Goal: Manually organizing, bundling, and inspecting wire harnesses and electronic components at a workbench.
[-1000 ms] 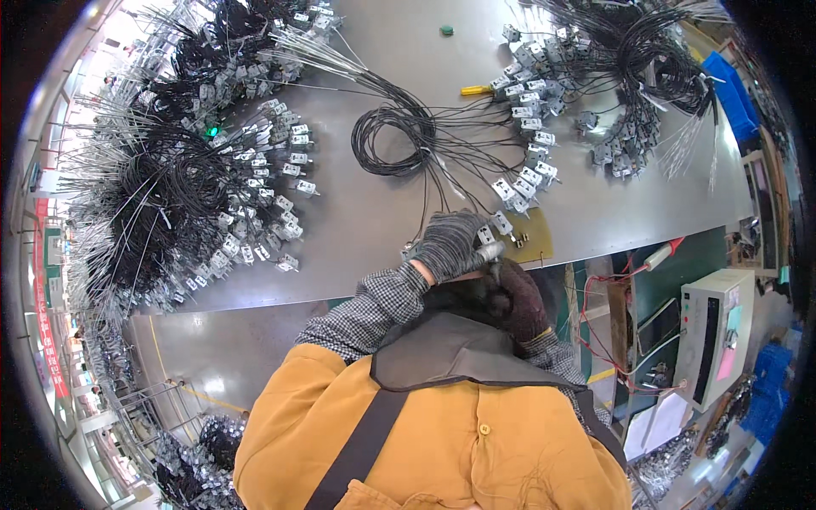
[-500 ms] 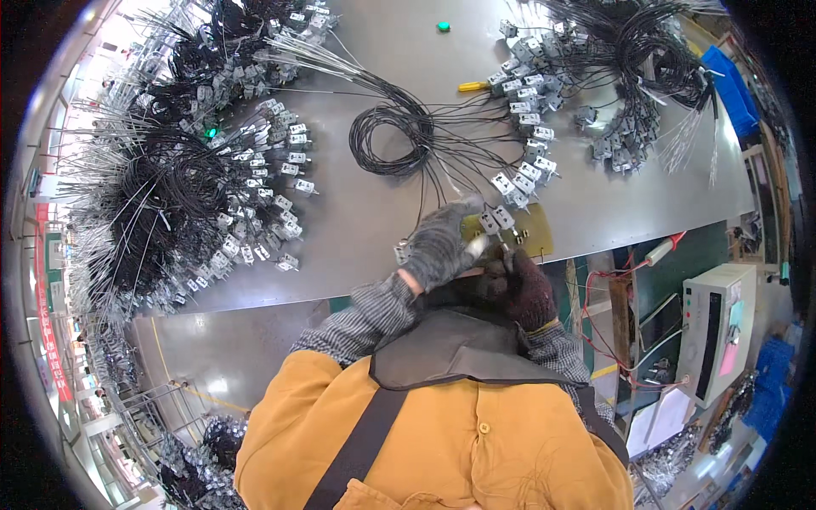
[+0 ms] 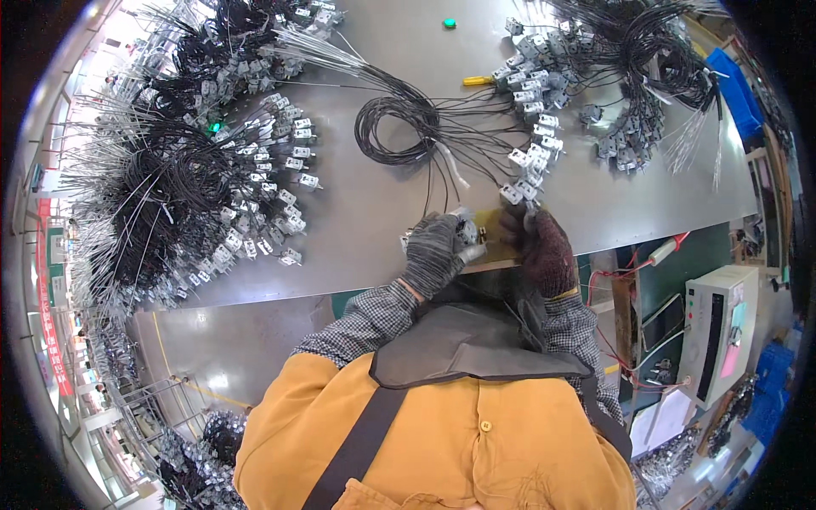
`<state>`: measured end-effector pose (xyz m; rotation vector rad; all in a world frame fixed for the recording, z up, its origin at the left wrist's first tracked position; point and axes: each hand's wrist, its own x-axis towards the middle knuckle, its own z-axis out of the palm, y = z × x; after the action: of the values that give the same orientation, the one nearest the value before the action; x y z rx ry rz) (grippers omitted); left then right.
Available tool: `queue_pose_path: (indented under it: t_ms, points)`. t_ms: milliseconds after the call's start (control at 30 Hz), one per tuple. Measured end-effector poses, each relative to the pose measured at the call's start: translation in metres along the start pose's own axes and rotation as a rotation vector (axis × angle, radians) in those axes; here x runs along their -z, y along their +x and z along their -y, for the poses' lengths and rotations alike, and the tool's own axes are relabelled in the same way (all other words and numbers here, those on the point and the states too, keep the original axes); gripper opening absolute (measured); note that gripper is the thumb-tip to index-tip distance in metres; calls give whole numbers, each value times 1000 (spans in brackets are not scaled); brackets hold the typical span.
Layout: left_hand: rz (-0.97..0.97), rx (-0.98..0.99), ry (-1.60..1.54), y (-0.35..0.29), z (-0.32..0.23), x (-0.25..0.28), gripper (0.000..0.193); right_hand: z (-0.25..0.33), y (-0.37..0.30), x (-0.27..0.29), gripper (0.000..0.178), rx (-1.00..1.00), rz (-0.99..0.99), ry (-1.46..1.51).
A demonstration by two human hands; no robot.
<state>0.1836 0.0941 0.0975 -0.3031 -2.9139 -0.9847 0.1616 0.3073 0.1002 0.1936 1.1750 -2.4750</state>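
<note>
My left hand (image 3: 433,253), in a grey knit glove, is closed around a small silver metal bracket (image 3: 466,228) at the table's near edge. My right hand (image 3: 544,252), in a dark maroon glove, has its fingers bent against another silver bracket (image 3: 529,192) at the near end of a row of such pieces. Thin black cables run from that row to a coiled bundle (image 3: 395,129) with a white tie. Between my hands, a yellowish plate (image 3: 497,238) carrying a small brass-coloured fitting lies on the table edge, partly covered by my fingers.
Heaped cables with brackets (image 3: 170,183) cover the table's left side; another heap (image 3: 633,76) lies at the far right. A yellow-handled tool (image 3: 478,81) and a small green object (image 3: 449,24) rest on the metal table (image 3: 348,221). A white box-shaped device (image 3: 718,331) stands at the right.
My right hand has moved right and away from me, apart from my left hand. Brackets that were beside my fingers now sit in the row. The left hand has turned slightly, holding a bracket.
</note>
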Motion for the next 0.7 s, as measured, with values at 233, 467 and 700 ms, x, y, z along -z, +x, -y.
queue_pose_path:
  t_ms: [233, 467, 700]
  points:
    - [60, -25, -280, 15, 11, -13, 55, -4, 0, 9, 44, 32, -37, -245]
    - [384, -47, -58, 49, 17, -5, 49, -2, -28, 5, 30, 114, -137, -742]
    - [470, -46, -57, 60, -2, 3, 52, -23, -40, -8, 23, 329, -154, -1162]
